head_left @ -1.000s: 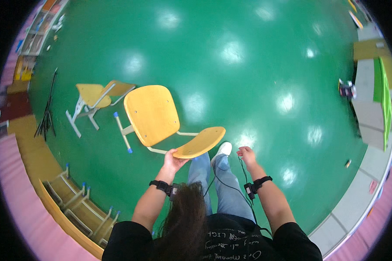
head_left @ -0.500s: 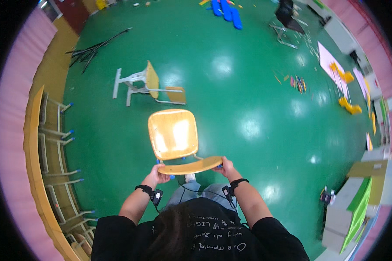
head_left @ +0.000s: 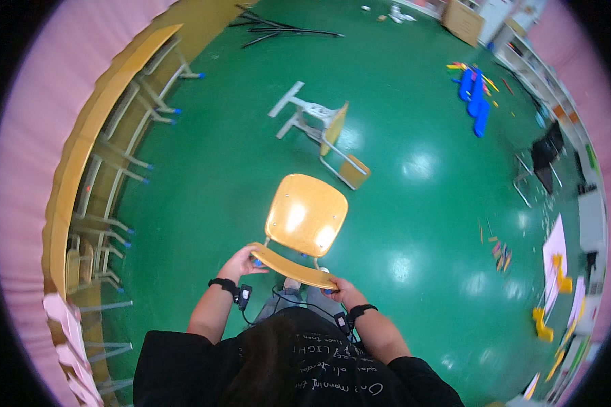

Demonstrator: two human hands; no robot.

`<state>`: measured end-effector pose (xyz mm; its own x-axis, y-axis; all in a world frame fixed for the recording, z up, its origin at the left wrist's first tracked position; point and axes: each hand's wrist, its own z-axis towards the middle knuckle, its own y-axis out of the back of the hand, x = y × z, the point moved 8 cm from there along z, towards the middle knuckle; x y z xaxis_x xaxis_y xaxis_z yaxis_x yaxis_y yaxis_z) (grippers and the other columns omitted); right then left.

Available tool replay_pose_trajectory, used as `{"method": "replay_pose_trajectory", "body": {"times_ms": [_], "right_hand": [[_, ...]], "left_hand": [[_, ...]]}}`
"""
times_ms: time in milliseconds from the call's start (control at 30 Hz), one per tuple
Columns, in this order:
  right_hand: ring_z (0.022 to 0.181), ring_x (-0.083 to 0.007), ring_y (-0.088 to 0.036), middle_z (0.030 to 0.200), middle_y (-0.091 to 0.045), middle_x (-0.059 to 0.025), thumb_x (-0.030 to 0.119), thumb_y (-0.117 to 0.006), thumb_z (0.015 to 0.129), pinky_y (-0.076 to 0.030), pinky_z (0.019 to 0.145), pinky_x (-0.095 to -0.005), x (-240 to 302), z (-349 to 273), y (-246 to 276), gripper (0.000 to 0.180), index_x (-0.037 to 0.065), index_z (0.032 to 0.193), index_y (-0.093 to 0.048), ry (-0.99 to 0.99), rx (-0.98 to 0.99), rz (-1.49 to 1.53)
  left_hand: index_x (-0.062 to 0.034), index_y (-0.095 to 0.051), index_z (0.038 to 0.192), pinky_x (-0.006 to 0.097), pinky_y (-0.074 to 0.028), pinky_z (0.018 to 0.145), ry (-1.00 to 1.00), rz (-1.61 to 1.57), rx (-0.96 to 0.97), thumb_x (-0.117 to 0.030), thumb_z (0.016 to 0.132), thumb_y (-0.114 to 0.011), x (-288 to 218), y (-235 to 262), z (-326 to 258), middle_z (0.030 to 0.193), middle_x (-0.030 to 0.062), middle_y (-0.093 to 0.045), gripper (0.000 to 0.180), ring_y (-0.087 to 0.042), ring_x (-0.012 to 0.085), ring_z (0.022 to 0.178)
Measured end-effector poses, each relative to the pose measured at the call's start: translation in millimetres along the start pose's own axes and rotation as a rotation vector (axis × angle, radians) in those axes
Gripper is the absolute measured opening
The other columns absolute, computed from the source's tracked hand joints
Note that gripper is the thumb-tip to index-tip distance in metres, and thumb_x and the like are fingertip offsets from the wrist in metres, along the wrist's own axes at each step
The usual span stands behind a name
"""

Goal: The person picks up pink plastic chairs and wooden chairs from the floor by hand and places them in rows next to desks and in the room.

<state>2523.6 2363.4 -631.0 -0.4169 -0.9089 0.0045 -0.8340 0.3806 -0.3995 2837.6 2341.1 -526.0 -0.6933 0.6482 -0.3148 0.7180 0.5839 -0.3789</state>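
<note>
A wooden chair [head_left: 307, 216] with a glossy light-brown seat stands in front of me, its curved backrest towards my body. My left hand [head_left: 242, 263] grips the left end of that backrest, thumb near the top edge and fingers below. At the right end, my right hand [head_left: 347, 293] is closed round the edge. The chair's legs are mostly hidden under the seat. Beyond it another chair [head_left: 334, 132], with a grey metal frame and wooden seat, lies tipped over on the green floor.
Along the left wall runs a row of tables [head_left: 81, 152] with metal legs jutting out. Black rods [head_left: 285, 30] lie at the back. Blue pieces [head_left: 477, 102] and a black folding chair [head_left: 544, 159] are far right, with coloured sticks [head_left: 501, 254] and yellow-footed frames [head_left: 543, 324] nearer.
My view has turned left, so the room's things have swung rightward in the picture. The held chair has turned with me, its backrest now slanting down to the right. Both hands keep their hold.
</note>
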Motion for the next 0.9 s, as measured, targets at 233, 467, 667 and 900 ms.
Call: {"method": "replay_pose_trajectory", "body": {"times_ms": [233,467,667,900], "right_hand": [[0.092,-0.0325,-0.055,0.108,-0.052,-0.0180,0.018,-0.041,0.092,-0.050,0.075,-0.0458,-0.6,7.2,-36.9,0.031,0.003,0.118,-0.041,-0.041,0.105,-0.056],[0.094,-0.0315,-0.054,0.108,-0.052,-0.0167,0.016,-0.042,0.091,-0.050,0.077,-0.0448,4.4,-4.0,-78.3,0.028,0.002,0.115,-0.044,-0.103,0.029,-0.367],[0.088,-0.0272,-0.057,0.102,-0.055,-0.0131,0.011,-0.047,0.087,-0.052,0.070,-0.0431,-4.5,-4.4,-142.0,0.024,0.003,0.110,-0.048,-0.089,0.051,-0.755],[0.079,-0.0263,-0.059,0.097,-0.059,-0.0117,0.011,-0.048,0.083,-0.052,0.064,-0.0425,-1.3,39.4,-255.7,0.025,0.004,0.106,-0.053,-0.028,0.070,-1.168]], "left_hand": [[-0.0011,-0.045,0.109,0.051,-0.052,0.072,-0.238,0.105,-0.118,-0.018,0.085,-0.042,-23.1,25.3,4.7,0.101,0.0169,-0.056,0.030,-0.060,0.0308,0.087],[-0.0015,-0.043,0.111,0.054,-0.050,0.075,-0.306,-0.182,-0.198,-0.019,0.086,-0.042,24.5,97.2,-28.3,0.105,0.0190,-0.053,0.030,-0.057,0.0336,0.093],[-0.0055,-0.042,0.115,0.058,-0.043,0.084,-0.387,-0.603,-0.017,-0.018,0.088,-0.045,101.0,146.3,-56.2,0.116,0.0181,-0.048,0.030,-0.050,0.0369,0.104],[-0.0061,-0.038,0.118,0.054,-0.043,0.088,-0.506,-0.889,0.122,-0.014,0.089,-0.040,96.9,180.8,-83.5,0.117,0.0153,-0.046,0.030,-0.048,0.0338,0.108]]}}
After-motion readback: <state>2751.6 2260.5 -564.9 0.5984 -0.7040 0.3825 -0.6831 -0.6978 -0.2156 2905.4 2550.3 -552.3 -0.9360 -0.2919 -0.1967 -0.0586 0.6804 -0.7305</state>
